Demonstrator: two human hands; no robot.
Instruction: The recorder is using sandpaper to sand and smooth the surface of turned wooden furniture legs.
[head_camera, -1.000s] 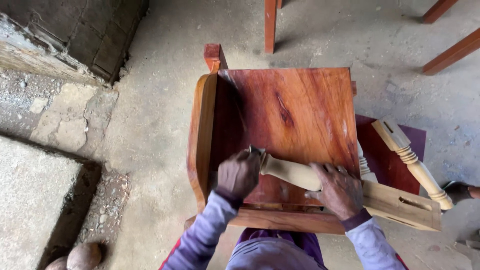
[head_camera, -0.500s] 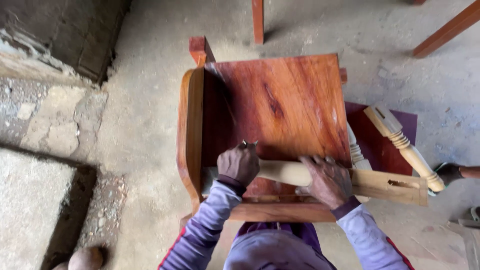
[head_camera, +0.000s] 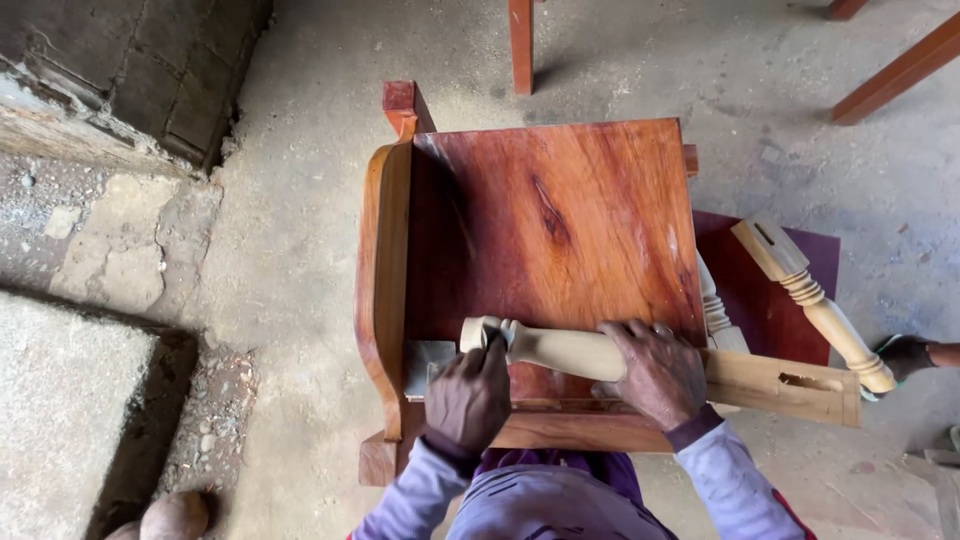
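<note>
pale turned leg (head_camera: 570, 352) lying crosswise on the near edge of the red-brown wooden bench (head_camera: 560, 220), rounded end to the left, squared mortised end (head_camera: 790, 385) jutting out past the bench's right side. right hand (head_camera: 655, 372) pressed flat over the leg's middle, fingers (head_camera: 625, 335) spread and curled over its top, pinning it down. left hand (head_camera: 470, 395) at the leg's rounded end, fingers clenched round something small against the wood (too hidden to tell what, perhaps a scrap of abrasive). grey sheet (head_camera: 428, 362) lying flat just under and beside the left hand, at the bench's left near corner. lilac sleeves on both forearms. second turned leg (head_camera: 815, 300), same pale wood, leaning slantwise to the right of the bench, over a dark red panel (head_camera: 770, 290) on the floor. another person's hand (head_camera: 905, 355) at the right edge, touching that second leg's lower end. concrete floor (head_camera: 290, 250) dusty all round, red-brown furniture legs (head_camera: 521, 45) standing beyond the bench, rough stone wall (head_camera: 130, 70) at upper left.
</note>
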